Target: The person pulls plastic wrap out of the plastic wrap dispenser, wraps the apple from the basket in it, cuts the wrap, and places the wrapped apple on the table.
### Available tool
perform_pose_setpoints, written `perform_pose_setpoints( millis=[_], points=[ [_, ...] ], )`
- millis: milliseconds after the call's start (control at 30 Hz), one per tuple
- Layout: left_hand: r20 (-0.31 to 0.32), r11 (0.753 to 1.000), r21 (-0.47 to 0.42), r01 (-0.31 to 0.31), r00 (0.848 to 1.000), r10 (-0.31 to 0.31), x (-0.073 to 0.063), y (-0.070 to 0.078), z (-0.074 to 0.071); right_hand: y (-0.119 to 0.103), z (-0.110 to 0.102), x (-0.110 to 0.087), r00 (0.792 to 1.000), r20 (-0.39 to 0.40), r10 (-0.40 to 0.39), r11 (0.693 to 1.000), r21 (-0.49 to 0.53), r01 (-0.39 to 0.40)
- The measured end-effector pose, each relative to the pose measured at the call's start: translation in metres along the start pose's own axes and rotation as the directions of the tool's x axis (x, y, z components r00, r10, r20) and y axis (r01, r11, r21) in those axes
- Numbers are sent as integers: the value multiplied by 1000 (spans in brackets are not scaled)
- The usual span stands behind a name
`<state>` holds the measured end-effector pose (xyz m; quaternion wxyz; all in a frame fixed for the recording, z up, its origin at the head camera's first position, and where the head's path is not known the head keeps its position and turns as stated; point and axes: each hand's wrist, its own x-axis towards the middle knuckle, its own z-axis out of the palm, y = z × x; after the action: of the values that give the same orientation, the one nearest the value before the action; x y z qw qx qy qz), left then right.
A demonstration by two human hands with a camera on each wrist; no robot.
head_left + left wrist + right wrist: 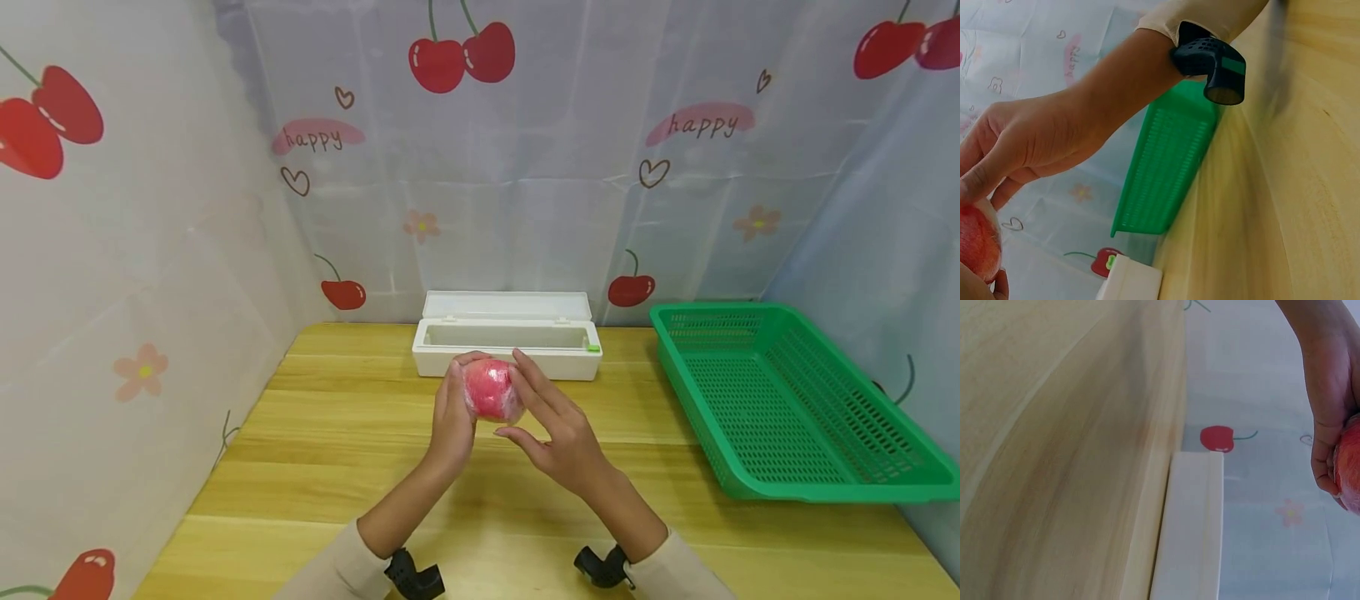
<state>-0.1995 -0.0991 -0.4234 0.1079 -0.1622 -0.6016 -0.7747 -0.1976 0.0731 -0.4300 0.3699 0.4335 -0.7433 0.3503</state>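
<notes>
In the head view a round red apple (492, 390) in clear, shiny plastic film is held up over the table, in front of a long white box. My left hand (453, 421) grips it from the left, fingers curled behind and under it. My right hand (561, 433) lies against its right side with fairly straight fingers, the thumb spread lower down. The left wrist view catches part of the wrapped apple (977, 240) at the left edge, below the right hand (1035, 137). In the right wrist view the left hand (1330, 406) cups the apple (1350, 465).
The white box (506, 363) stands at the table's back with its lid raised and a small green piece at its right end. A green plastic basket (738, 483) sits on the right of the wooden table (337, 467). Cherry-printed curtains (525, 200) enclose the back and sides.
</notes>
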Motion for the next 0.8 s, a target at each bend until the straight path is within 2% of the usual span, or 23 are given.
perform_pose_setpoints(
  millis=[100,267,400,567,800],
  points=[
    [4,999,-42,26,1000,-26,-1,1,2,1,1,0,999,-20,-25,1000,4,25],
    [10,999,-29,38,999,-38,-3,-1,3,1,-1,1,999,-30,-26,1000,13,27],
    [10,999,-14,43,999,-43,-3,-3,3,1,-2,1,1000,-21,-19,1000,19,19],
    [-16,997,-34,65,998,-66,-2,-6,2,1,-2,2,1000,13,-22,999,-25,22],
    [-33,982,-129,141,989,-146,1,-3,0,1,-2,5,992,11,-124,989,-82,125]
  ],
)
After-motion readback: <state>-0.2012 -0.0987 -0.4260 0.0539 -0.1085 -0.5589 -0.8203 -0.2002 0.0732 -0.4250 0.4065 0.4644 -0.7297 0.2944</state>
